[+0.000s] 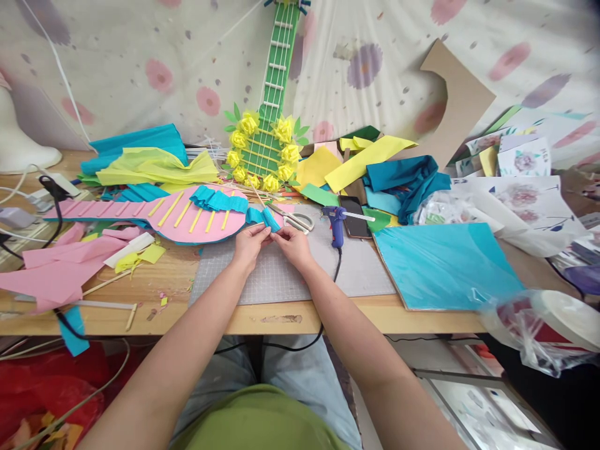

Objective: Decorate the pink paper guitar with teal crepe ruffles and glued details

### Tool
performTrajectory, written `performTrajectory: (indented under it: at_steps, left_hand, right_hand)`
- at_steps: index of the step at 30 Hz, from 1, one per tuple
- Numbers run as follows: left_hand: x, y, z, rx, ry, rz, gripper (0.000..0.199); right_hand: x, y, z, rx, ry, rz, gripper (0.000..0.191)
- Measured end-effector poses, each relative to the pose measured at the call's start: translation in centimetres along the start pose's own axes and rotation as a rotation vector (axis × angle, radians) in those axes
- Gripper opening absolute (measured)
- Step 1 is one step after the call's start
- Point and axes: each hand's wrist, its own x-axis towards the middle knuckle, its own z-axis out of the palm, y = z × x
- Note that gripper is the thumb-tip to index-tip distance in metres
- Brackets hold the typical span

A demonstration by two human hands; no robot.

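Between my two hands is a blue crepe paper strip [270, 220], its gathered length trailing left onto a pink guitar-shaped cutout [173, 232]. My left hand [250, 242] pinches the strip from the left. Close beside it, my right hand [291, 242] pinches the same strip from the right. Yellow and pink sticks lie across the cutout, and a ruffled blue crepe piece [218, 201] rests on its upper right. Just behind my right hand are scissors [300, 222]. Both hands are above a grey cutting mat [347, 269].
A purple glue gun [336, 228] stands right of my hands, its cord running over the table's front edge. Beside it lies a phone [355, 215]. A green paper guitar [276, 87] with yellow flowers leans at the back. A blue sheet [450, 262] is at right.
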Motion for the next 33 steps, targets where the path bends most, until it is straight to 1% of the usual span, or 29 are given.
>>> performTrajectory:
  at_steps: [5,9,14,19,22,24,27,31,33]
  left_hand:
    - [0.1,0.1,0.0,0.021,0.039,-0.009,0.021]
    - [0.0,0.3,0.0,0.038,0.022,-0.027,0.021]
    - [0.0,0.4,-0.1,0.041,0.038,-0.036,0.02]
    - [-0.1,0.4,0.0,0.033,0.014,-0.039,0.018]
    - [-0.1,0.2,0.1,0.042,-0.009,-0.024,0.02]
    - [0.1,0.1,0.1,0.045,0.026,0.012,0.021]
    - [0.4,0.1,-0.2,0.044,0.066,0.051,0.02]
    - [0.8,0.4,-0.9,0.068,0.045,0.089,0.018]
    - [0.9,0.6,-1.1,0.098,0.044,0.106,0.018]
  right_hand:
    - [-0.1,0.1,0.0,-0.063,-0.014,-0.031,0.016]
    - [-0.3,0.0,0.1,-0.145,0.007,-0.032,0.016]
    - [-0.4,-0.1,0.0,-0.19,-0.004,-0.09,0.009]
    - [-0.5,-0.1,0.2,-0.22,0.045,-0.117,0.012]
    - [-0.5,-0.1,0.4,-0.223,0.06,-0.081,0.013]
    - [-0.4,-0.1,0.3,-0.208,0.041,-0.037,0.014]
    - [-0.1,0.1,-0.5,-0.172,0.007,0.001,0.015]
    - [0.4,0.8,-2.6,-0.128,0.058,0.019,0.014]
    - [0.6,1.3,-3.4,-0.114,0.029,0.055,0.015]
